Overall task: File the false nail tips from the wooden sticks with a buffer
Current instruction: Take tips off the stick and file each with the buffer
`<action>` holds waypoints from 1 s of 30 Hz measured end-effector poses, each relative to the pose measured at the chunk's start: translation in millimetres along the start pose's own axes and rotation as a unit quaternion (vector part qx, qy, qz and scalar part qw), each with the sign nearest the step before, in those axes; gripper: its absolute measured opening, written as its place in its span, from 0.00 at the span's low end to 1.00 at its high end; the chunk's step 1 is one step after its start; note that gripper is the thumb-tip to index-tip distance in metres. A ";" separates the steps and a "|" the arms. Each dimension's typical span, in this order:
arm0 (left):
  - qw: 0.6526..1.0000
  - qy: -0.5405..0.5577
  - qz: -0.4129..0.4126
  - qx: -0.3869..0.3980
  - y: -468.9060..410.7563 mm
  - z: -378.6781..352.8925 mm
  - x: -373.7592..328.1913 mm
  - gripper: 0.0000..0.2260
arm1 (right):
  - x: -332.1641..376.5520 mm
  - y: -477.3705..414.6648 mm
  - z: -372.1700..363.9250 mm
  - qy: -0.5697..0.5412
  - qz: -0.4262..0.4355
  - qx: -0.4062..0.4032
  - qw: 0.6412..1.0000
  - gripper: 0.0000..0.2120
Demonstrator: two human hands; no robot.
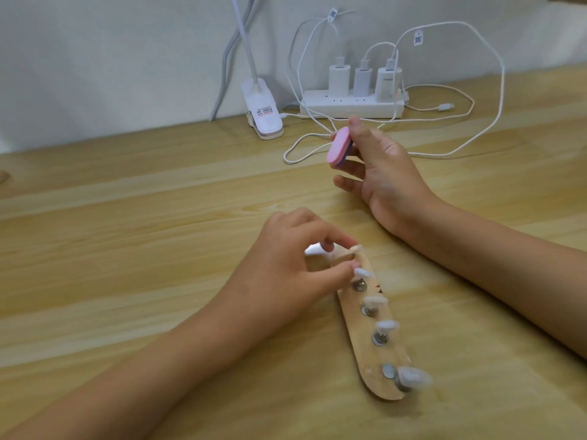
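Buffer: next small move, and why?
Probably lower the buffer onto the far nail tip. The right hand grips it in the air, clear of the wooden stick, while the left hand pinches the stick's far end beside that tip.

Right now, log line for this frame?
left hand pinches flat wooden stick bearing pale false nail tips | right hand holds pink oval buffer clear of tips

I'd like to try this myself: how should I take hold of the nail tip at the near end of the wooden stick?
Probably pinch the nail tip by its long side edges, coming from above and the right: it juts past the wooden stick's right edge, so fingers fit either side. The left hand holds the far end; the right hand holds the buffer.
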State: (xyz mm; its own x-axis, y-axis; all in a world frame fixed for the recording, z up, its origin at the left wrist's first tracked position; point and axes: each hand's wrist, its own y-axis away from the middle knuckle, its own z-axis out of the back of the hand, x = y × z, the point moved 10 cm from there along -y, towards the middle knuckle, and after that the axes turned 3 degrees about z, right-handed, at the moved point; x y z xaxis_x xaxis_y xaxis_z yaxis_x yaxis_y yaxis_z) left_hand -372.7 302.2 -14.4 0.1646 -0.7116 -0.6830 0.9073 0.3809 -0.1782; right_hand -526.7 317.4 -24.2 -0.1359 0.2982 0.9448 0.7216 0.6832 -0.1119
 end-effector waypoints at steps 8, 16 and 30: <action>0.975 0.203 0.085 -0.017 -8.5 0.0 22.8 0.03 | -0.6 1.4 -13.1 -0.061 0.007 0.061 0.996 0.10; 0.927 0.345 0.102 -0.108 -10.6 37.1 48.2 0.06 | 10.1 10.8 -30.0 -0.021 0.057 0.136 0.989 0.14; 0.941 0.312 0.079 -0.105 -12.9 39.5 54.3 0.05 | 20.5 44.1 -61.3 0.266 0.213 0.229 0.912 0.14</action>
State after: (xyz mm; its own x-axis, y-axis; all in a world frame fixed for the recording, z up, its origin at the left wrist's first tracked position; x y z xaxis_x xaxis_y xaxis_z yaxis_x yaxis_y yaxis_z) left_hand -360.2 235.4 -21.3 -0.0274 -0.1767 -0.9839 0.7837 0.6072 -0.1309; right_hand -456.1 312.8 9.1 0.5272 0.3193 0.7875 0.2564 0.8238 -0.5057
